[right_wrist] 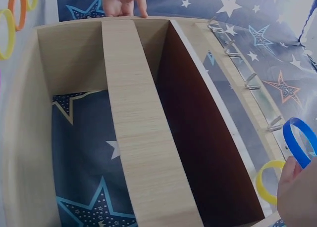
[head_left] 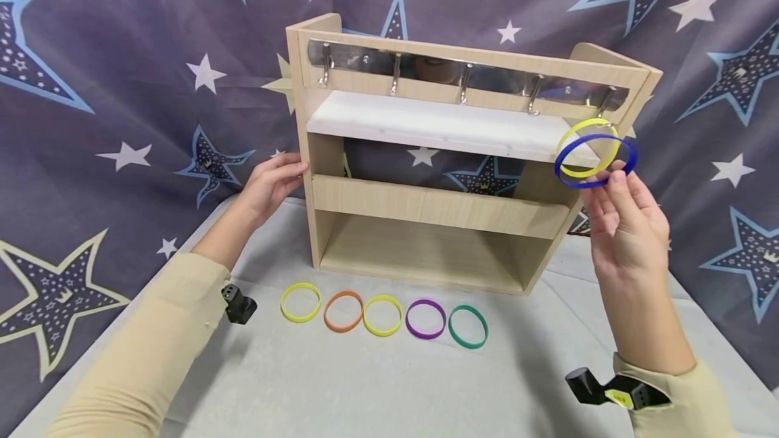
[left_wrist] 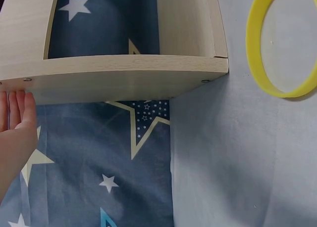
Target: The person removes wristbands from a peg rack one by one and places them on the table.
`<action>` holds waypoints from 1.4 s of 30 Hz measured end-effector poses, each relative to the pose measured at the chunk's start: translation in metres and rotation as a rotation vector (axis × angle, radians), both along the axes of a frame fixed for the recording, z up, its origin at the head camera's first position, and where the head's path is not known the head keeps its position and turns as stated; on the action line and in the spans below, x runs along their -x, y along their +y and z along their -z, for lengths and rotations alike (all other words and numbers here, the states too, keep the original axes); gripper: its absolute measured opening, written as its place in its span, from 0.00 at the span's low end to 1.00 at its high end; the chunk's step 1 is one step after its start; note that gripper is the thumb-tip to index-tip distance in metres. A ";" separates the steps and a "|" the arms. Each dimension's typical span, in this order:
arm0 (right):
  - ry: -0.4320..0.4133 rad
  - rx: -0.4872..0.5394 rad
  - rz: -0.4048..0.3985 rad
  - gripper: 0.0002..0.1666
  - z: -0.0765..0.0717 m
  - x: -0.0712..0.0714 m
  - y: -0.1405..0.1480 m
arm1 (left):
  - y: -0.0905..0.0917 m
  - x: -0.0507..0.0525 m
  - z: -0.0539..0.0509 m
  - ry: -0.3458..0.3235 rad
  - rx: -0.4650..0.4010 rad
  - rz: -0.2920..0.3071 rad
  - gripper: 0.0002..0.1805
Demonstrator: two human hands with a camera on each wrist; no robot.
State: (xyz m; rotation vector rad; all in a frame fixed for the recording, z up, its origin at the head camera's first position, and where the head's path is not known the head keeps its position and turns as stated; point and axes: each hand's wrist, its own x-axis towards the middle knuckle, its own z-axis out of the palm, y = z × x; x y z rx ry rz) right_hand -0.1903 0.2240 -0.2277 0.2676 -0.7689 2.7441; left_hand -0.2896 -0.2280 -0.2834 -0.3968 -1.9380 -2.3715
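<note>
My right hand (head_left: 629,242) pinches a blue wristband (head_left: 633,156) between thumb and fingers, at the right end of a small wooden shelf unit (head_left: 438,205). Just behind the blue band, a yellow wristband (head_left: 589,122) is at the rightmost hook (head_left: 606,101); its top meets the hook tip, though whether it hangs freely is unclear. In the right wrist view, the blue band (right_wrist: 295,147) and yellow band (right_wrist: 262,191) sit apart beside the fingers. Extended fingers of my left hand (head_left: 270,184) touch the outer left side panel (head_left: 306,174) of the unit.
On the white-covered table (head_left: 377,391), in front of the unit, lies a row of wristbands: yellow (head_left: 301,320), orange (head_left: 343,330), yellow (head_left: 382,334), purple (head_left: 425,337) and green (head_left: 468,345). A metal hook strip (head_left: 426,67) spans the unit's top, above a white shelf (head_left: 438,120). Star-patterned cloth (head_left: 152,19) stands behind.
</note>
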 end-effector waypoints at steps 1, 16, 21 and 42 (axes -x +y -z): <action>0.009 -0.012 -0.002 0.10 0.002 0.000 0.000 | 0.000 0.000 0.000 0.002 0.000 0.002 0.08; 0.042 -0.133 -0.087 0.10 0.022 0.000 0.000 | -0.001 0.000 0.000 -0.007 0.008 0.008 0.09; 0.009 -0.124 -0.127 0.11 0.027 0.001 0.004 | -0.001 0.001 -0.001 -0.008 0.026 0.003 0.09; -0.161 -0.373 -0.296 0.13 0.054 0.005 0.022 | -0.002 0.000 -0.001 -0.020 0.035 0.013 0.11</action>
